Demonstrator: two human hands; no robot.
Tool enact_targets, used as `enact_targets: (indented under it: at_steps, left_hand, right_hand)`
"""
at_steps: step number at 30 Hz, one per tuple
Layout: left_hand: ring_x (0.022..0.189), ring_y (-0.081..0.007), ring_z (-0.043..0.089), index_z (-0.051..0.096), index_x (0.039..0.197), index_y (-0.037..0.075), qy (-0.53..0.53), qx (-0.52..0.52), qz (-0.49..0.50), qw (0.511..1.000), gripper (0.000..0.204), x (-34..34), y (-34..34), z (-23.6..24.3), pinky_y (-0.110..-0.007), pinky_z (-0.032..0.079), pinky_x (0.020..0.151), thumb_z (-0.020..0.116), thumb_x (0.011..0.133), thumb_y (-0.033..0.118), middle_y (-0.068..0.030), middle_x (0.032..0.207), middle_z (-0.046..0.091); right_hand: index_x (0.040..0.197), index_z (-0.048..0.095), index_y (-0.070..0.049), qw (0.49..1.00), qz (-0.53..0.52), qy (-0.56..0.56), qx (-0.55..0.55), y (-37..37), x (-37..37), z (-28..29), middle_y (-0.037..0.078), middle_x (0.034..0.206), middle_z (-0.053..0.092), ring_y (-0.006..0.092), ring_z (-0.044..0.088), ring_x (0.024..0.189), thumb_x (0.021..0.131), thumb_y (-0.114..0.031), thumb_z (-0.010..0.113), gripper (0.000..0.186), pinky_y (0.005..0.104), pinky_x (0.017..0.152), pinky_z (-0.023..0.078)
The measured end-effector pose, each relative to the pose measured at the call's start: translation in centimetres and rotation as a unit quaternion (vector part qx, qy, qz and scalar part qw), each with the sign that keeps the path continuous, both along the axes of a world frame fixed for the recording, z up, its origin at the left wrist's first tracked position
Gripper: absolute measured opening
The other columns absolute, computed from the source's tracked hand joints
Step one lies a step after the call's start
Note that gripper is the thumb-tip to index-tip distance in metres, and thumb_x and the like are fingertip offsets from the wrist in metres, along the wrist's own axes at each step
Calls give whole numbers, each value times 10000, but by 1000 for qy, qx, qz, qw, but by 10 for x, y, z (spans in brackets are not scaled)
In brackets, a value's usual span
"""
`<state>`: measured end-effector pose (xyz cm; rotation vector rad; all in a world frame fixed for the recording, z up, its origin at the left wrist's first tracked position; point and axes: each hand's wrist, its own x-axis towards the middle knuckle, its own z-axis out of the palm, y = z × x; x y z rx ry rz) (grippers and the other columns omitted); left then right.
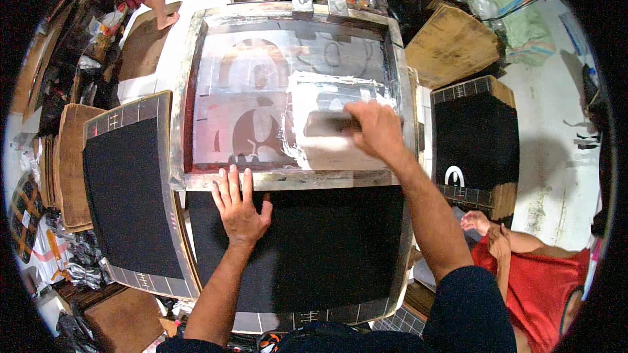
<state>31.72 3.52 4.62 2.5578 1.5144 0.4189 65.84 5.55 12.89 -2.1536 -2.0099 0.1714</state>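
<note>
A wooden-framed printing screen (281,181) lies in front of me, its mesh showing large curved shapes. My right hand (379,132) is closed around a squeegee (330,124), which is smeared by motion and rests over the right half of the mesh. White ink (301,101) spreads around the squeegee, with ragged edges. My left hand (242,212) has its fingers spread, fingertips on the near rail of the frame and palm over black fabric (320,248). That fabric lies flat on a board reaching toward me; the screen hides its far part.
Boards with black fabric stand at left (127,183) and right (474,137); the right fabric bears a white arch. Metal clamps (302,5) sit at the screen's far rail. A person in red (536,281) is at lower right; another person's leg (160,10) shows at upper left.
</note>
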Motion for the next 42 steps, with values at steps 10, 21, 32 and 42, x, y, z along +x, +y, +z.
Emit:
enact_targets:
  at_steps: [10, 21, 32, 42]
  left_hand:
    - [1550, -430, 246, 455, 1539, 77, 3, -3, 4, 1000, 807, 1, 0, 2, -617, 158, 1252, 721, 827, 349, -217, 1649, 337]
    - [1548, -447, 238, 420, 1555, 85, -16, 13, -7, 1000, 832, 1, 2, 0, -623, 148, 1250, 720, 812, 308, -226, 1645, 332]
    - [1553, -437, 227, 411, 1552, 75, 2, 9, -4, 1000, 818, 1, 1, 0, -621, 150, 1250, 699, 822, 306, -226, 1646, 325]
    - [1538, -424, 264, 446, 1525, 82, -5, 22, -9, 1000, 782, -1, 0, -4, -617, 180, 1245, 705, 817, 286, -202, 1619, 373]
  right_hand:
    - [997, 663, -129, 994, -21, -67, 85, 77, 23, -18, 74, 1009, 704, 309, 666, 1007, 755, -130, 783, 270, 502, 816, 484]
    - [1043, 667, -129, 1000, -9, -16, -9, 17, 7, -3, 94, 982, 720, 324, 685, 964, 721, -145, 791, 346, 524, 794, 501]
    - [1016, 674, -135, 995, -20, -63, 73, 32, 1, -8, 72, 990, 705, 302, 672, 993, 757, -172, 815, 297, 480, 819, 500]
    - [1046, 645, -121, 997, -54, -31, 37, -78, -52, 0, 43, 989, 617, 265, 586, 956, 626, -1, 798, 463, 412, 858, 445]
